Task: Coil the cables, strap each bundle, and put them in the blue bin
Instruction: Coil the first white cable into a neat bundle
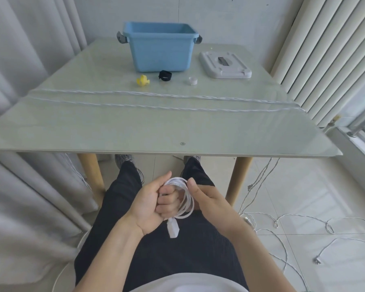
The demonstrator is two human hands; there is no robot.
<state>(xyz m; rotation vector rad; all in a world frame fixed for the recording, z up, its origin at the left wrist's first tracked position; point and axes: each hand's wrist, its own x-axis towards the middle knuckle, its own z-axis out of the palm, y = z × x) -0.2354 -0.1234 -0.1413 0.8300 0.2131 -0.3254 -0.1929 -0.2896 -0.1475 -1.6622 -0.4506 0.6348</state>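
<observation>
The person sits at the bench (135, 131) with both hands low over the lap, in front of the bench edge. The left hand (154, 205) is closed around a white coiled cable (185, 199): its fingers are curled through the loops and the thumb points up beside them. The coil hangs over these fingers in several thin rounds, and a white plug (173, 228) hangs down from its lower end. The right hand (204, 199) is just beside the coil on the other side, with thumb and forefinger pinched together on the top of the loops.

Two more white cables (156, 100) lie stretched across the bench from the left edge to the right edge — nearly straight and side by side. More cable (303, 220) lies in loose curls on the floor at the right.

The blue bin (159, 51) stands at the far side of the bench, open, with grey latches at both ends. Its grey lid (226, 64) lies flat on the bench to the right of it. In front of the bin lie three small straps, well apart from the hands: a yellow strap (143, 80), a black strap (165, 75) and a white strap (192, 80).
</observation>
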